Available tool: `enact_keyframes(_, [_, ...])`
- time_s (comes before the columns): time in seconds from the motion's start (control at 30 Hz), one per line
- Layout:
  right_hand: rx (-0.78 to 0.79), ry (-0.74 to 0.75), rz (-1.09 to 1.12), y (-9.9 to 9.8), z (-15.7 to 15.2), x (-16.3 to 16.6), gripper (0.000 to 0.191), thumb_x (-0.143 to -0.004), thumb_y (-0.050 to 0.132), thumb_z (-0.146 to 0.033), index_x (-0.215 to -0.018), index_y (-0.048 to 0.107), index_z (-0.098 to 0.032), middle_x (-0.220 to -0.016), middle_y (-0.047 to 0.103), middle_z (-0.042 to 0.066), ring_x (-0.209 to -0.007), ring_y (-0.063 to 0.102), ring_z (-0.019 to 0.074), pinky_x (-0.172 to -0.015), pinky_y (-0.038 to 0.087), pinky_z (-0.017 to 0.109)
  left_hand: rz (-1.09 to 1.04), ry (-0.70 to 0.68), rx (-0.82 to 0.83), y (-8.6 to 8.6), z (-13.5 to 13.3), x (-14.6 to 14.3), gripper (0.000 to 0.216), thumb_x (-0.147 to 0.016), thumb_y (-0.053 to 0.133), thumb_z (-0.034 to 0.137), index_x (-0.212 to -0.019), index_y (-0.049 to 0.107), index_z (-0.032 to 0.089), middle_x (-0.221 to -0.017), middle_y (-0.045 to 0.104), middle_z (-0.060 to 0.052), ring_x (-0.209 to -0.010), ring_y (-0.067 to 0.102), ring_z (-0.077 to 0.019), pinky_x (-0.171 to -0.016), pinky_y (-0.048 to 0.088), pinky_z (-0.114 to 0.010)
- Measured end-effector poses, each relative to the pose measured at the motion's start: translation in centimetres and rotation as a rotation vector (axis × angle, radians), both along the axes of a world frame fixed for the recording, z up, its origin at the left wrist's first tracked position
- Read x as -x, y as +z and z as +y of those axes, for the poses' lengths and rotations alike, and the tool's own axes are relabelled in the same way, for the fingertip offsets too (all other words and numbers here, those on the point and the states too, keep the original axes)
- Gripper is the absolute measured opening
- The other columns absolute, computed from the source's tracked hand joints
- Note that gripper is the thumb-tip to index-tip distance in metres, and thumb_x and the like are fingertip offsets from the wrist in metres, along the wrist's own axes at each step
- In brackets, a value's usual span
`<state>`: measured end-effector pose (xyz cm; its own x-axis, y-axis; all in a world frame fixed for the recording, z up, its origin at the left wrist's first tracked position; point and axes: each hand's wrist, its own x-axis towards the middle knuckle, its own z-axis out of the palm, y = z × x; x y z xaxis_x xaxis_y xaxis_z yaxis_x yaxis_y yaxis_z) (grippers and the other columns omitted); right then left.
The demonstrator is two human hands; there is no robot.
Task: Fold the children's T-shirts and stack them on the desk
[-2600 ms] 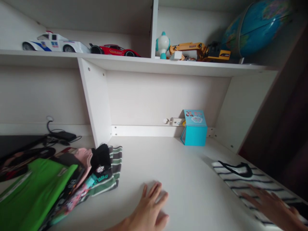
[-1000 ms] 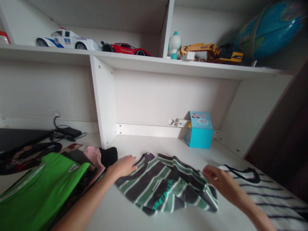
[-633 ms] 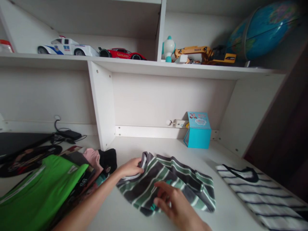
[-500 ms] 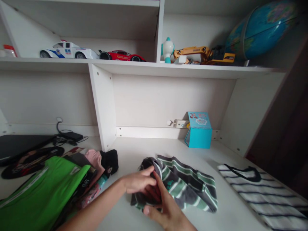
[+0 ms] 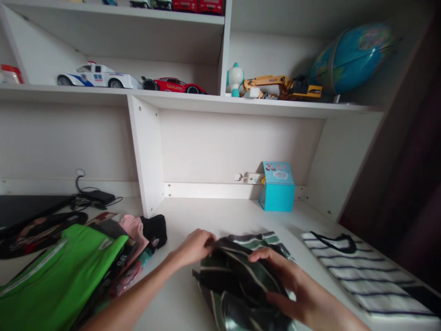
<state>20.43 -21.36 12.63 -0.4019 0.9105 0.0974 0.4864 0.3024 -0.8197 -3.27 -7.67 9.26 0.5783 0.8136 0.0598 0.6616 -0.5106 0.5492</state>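
A green, black and white striped shirt [image 5: 237, 264] lies rumpled on the desk in front of me, its near part raised and gaping into dark folds. My left hand [image 5: 198, 246] is closed on the cloth at its upper left edge, the fingertips partly hidden. On the right side, my right hand [image 5: 292, 282] curves round the fabric, with forefinger and thumb well apart and cloth between them. The other fingers of that hand are mostly out of sight.
Left lies a clothes pile topped by a green shirt [image 5: 79, 266]. A folded white striped garment [image 5: 365, 271] lies right. Behind are a blue desk calendar [image 5: 278, 191] and an upright panel [image 5: 146, 156]. Overhead, a shelf [image 5: 193, 97] carries toy vehicles and a globe [image 5: 358, 59].
My hands have moved apart, the right one going right. The striped shirt has been pulled open and its near part spread toward me. The view has tilted up slightly.
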Motion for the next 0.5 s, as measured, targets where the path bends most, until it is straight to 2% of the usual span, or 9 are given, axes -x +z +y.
enact_keyframes(0.07, [-0.068, -0.111, -0.163, -1.7, 0.7, -2.1, 0.063, -0.064, 0.044, -0.007, -0.123, 0.038, -0.029, -0.099, 0.059, 0.003, -0.084, 0.057, 0.0164, -0.071, 0.047, 0.027, -0.167, 0.028, -0.074, 1.1, 0.4, 0.4, 0.025, -0.067, 0.043, 0.012, -0.076, 0.065, 0.015, -0.069, 0.066, -0.001, -0.070, 0.060, -0.0160, -0.064, 0.043, -0.023])
enact_keyframes(0.1, [-0.130, -0.201, -0.287, -2.6, 1.2, -3.0, 0.062, -0.063, 0.041, -0.006, -0.121, 0.040, -0.026, -0.095, 0.059, 0.004, -0.080, 0.057, 0.0163, -0.070, 0.046, 0.028, -0.280, 0.031, -0.094, 2.1, 0.3, 0.4, 0.026, -0.066, 0.042, 0.010, -0.078, 0.065, 0.015, -0.074, 0.067, -0.002, -0.073, 0.060, -0.0157, -0.066, 0.044, -0.022])
enact_keyframes(0.17, [-0.253, -0.409, -0.565, -3.6, 2.5, -4.7, 0.044, -0.065, 0.039, -0.006, -0.104, 0.053, -0.021, -0.085, 0.060, 0.005, -0.075, 0.057, 0.0179, -0.068, 0.043, 0.030, -0.483, 0.025, -0.122, 4.9, -0.1, 0.0, 0.028, -0.066, 0.040, 0.009, -0.082, 0.063, 0.014, -0.082, 0.067, -0.003, -0.078, 0.061, -0.0154, -0.070, 0.045, -0.022])
enact_keyframes(0.23, [-0.349, -0.610, -0.781, -2.6, 3.7, -6.1, 0.024, -0.072, 0.039, -0.011, -0.086, 0.057, -0.019, -0.078, 0.060, 0.007, -0.069, 0.057, 0.0197, -0.061, 0.040, 0.030, -0.597, 0.021, -0.190, 8.0, -0.5, -0.8, 0.028, -0.067, 0.041, 0.010, -0.084, 0.063, 0.013, -0.085, 0.067, -0.003, -0.079, 0.061, -0.0151, -0.071, 0.045, -0.022])
enact_keyframes(0.3, [-0.441, -0.847, -0.863, 0.8, 4.5, -7.2, 0.020, -0.079, 0.039, -0.019, -0.087, 0.057, -0.020, -0.074, 0.061, 0.007, -0.061, 0.057, 0.0199, -0.052, 0.035, 0.028, -0.612, 0.058, -0.340, 11.2, -0.5, -1.5, 0.029, -0.067, 0.042, 0.009, -0.085, 0.064, 0.013, -0.084, 0.067, -0.002, -0.077, 0.060, -0.0140, -0.070, 0.045, -0.022])
enact_keyframes(0.37, [-0.573, -1.101, -0.810, 5.5, 4.7, -8.2, 0.024, -0.083, 0.038, -0.026, -0.096, 0.057, -0.019, -0.070, 0.061, 0.008, -0.058, 0.057, 0.0210, -0.049, 0.032, 0.028, -0.577, 0.153, -0.535, 14.2, 0.0, -1.8, 0.024, -0.068, 0.046, 0.012, -0.083, 0.064, 0.013, -0.081, 0.066, -0.002, -0.073, 0.059, -0.0130, -0.069, 0.044, -0.022])
enact_keyframes(0.43, [-0.758, -1.201, -0.695, 10.0, 4.4, -8.9, 0.025, -0.083, 0.039, -0.024, -0.099, 0.056, -0.017, -0.069, 0.060, 0.008, -0.062, 0.058, 0.0216, -0.053, 0.035, 0.029, -0.539, 0.234, -0.679, 16.8, 0.7, -1.5, 0.017, -0.070, 0.053, 0.018, -0.081, 0.064, 0.012, -0.079, 0.065, -0.002, -0.071, 0.058, -0.0129, -0.070, 0.043, -0.024])
enact_keyframes(0.5, [-0.861, -1.174, -0.474, 13.1, 3.7, -9.3, 0.022, -0.082, 0.042, -0.025, -0.097, 0.057, -0.016, -0.065, 0.059, 0.006, -0.061, 0.059, 0.0190, -0.058, 0.039, 0.030, -0.524, 0.234, -0.734, 18.7, 0.8, -0.9, 0.019, -0.072, 0.057, 0.026, -0.080, 0.063, 0.010, -0.078, 0.064, -0.004, -0.073, 0.057, -0.0137, -0.072, 0.043, -0.026])
